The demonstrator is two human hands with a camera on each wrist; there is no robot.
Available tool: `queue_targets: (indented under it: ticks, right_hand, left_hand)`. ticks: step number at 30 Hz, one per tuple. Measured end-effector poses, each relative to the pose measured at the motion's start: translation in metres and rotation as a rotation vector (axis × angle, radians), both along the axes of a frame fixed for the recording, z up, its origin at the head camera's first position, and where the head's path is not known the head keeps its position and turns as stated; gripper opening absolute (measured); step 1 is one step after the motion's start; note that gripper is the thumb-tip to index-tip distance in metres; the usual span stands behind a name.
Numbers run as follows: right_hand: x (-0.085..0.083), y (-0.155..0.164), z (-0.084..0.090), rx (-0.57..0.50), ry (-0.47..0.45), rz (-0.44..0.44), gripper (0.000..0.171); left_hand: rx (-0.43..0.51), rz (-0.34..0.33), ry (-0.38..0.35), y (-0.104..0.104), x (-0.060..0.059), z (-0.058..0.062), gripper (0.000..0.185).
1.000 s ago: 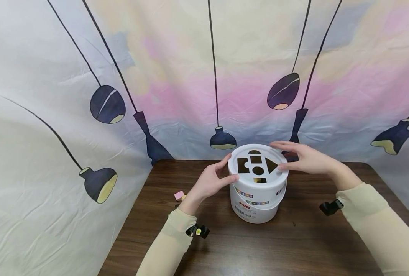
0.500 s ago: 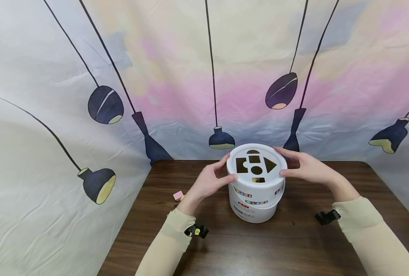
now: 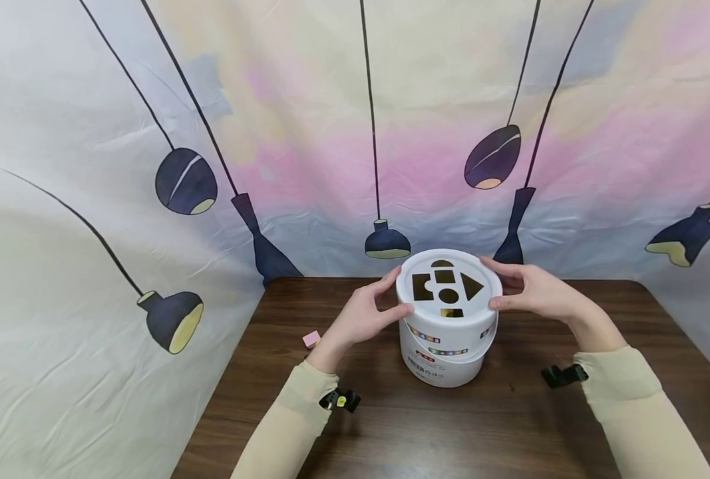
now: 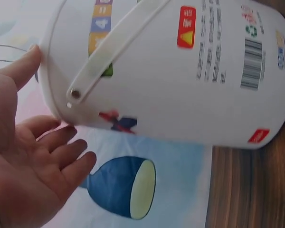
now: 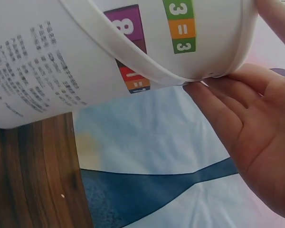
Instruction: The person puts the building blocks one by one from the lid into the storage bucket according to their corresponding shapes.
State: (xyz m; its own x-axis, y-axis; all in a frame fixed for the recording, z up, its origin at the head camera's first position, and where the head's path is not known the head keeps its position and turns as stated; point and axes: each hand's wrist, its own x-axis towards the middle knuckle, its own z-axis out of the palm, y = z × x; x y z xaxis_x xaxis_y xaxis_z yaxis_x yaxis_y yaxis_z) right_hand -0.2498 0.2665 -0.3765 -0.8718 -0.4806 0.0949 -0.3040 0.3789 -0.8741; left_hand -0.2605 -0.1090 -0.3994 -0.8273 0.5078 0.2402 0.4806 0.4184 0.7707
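Observation:
A white bucket (image 3: pixel 447 369) stands upright on the table under a round white lid (image 3: pixel 462 303) with several shaped holes, among them a triangle and a circle. My left hand (image 3: pixel 363 313) holds the lid's left side, thumb at the near rim and index finger farther back. In the left wrist view, the other fingers (image 4: pixel 76 154) spread loosely below the rim. On the right side, my right hand (image 3: pixel 537 294) grips the rim, its fingertips reaching under the edge in the right wrist view. The bucket's handle (image 4: pixel 116 47) hangs down across its printed front.
Left of the bucket, a pink block (image 3: pixel 311 339) lies on the brown wooden table (image 3: pixel 402 432), with a bit of yellow showing beside it, partly behind my left wrist. A cloth backdrop (image 3: pixel 307 166) painted with hanging lamps rises behind the table.
My right hand has shifted from lying over the lid's top near the triangular hole to its outer right rim. My left hand and the bucket stay in place.

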Motion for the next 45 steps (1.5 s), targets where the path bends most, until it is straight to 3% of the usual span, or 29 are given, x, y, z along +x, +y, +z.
queue_targets:
  ticks: [6,12,18,23,27,33,39,45]
  right_hand:
    - [0.002,-0.003,-0.006,-0.036,-0.035,-0.012,0.090]
    - [0.003,-0.001,-0.011,-0.079,-0.037,-0.017,0.088]
    - [0.001,0.003,-0.013,-0.098,-0.015,-0.041,0.087]
    - [0.001,0.004,-0.014,-0.107,-0.013,-0.042,0.087]
    - [0.001,0.003,-0.014,-0.113,-0.016,-0.040,0.087]
    - [0.002,0.002,-0.013,-0.101,-0.026,-0.054,0.087]
    - [0.002,0.002,-0.013,-0.096,-0.020,-0.057,0.086]
    - [0.001,0.000,-0.014,-0.135,-0.024,-0.036,0.085]
  left_hand:
    - [0.017,0.042,0.027,-0.034,-0.003,-0.005,0.070]
    - [0.043,0.123,-0.017,-0.084,-0.007,-0.025,0.041]
    - [-0.084,0.241,-0.035,-0.130,-0.009,-0.055,0.021]
    - [-0.223,0.231,-0.033,-0.161,0.000,-0.077,0.021]
    - [-0.294,0.239,-0.043,-0.180,0.011,-0.088,0.026]
    - [-0.376,0.225,-0.113,-0.194,0.022,-0.093,0.034]
    - [-0.411,0.182,-0.152,-0.195,0.022,-0.095,0.038]
    - [-0.443,0.180,-0.169,-0.193,0.022,-0.097,0.037]
